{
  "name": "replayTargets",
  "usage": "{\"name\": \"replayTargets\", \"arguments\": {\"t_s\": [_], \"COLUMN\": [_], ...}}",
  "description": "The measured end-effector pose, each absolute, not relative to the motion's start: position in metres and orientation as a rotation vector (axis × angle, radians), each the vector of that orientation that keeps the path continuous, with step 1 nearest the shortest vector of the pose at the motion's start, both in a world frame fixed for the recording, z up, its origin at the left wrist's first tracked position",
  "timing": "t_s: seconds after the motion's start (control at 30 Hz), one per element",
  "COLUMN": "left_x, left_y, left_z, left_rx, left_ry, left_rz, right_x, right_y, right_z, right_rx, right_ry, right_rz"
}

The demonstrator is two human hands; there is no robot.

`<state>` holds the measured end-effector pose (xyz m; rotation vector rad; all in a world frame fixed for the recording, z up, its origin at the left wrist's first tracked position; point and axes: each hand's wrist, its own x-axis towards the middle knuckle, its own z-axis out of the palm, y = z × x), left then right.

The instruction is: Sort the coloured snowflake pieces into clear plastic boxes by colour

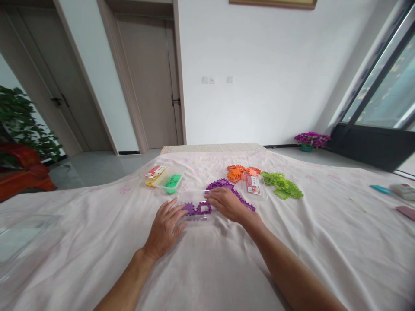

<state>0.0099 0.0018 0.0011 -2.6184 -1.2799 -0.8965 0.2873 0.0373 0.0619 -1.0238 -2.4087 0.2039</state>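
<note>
Between my hands a clear plastic box [194,218] lies on the cloth with several purple gear-edged toy pieces [204,208] in it. My left hand [166,225] rests at the box's left side, fingers stretched and somewhat apart, their tips near a solid purple piece [188,209]. At the box's right side, my right hand [227,203] has its fingers bent and pressed together; whatever lies under them is hidden. Behind and right of that hand spreads a pile of purple pieces [244,203], partly covered by it.
Beyond stand a clear box with green pieces [173,182] and a labelled lid [155,172] over yellow ones. Orange pieces [235,174], another labelled clear container [253,185] and lime-green pieces [283,185] lie to the right. A large clear container [29,233] sits far left.
</note>
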Motion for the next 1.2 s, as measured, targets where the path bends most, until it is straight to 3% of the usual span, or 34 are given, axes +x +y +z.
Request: {"name": "replayTargets", "arguments": {"t_s": [0.3, 0.67, 1.03, 1.2], "left_x": [0.033, 0.046, 0.045, 0.032], "left_y": [0.003, -0.009, -0.005, 0.005], "left_z": [0.023, 0.031, 0.021, 0.003], "left_rx": [-2.681, -2.495, -2.496, -2.518], "left_ry": [-1.328, -1.431, -1.421, -1.402], "left_rz": [-0.705, -0.776, -0.792, -0.971], "right_x": [0.265, 0.264, 0.254, 0.267], "right_y": [0.03, 0.025, 0.027, 0.037], "right_z": [0.043, 0.054, 0.039, 0.056], "right_rx": [-1.101, -1.225, -1.043, -1.099], "right_ry": [-2.564, -2.562, -2.551, -2.373], "right_rz": [0.082, -0.081, 0.049, 0.178]}}
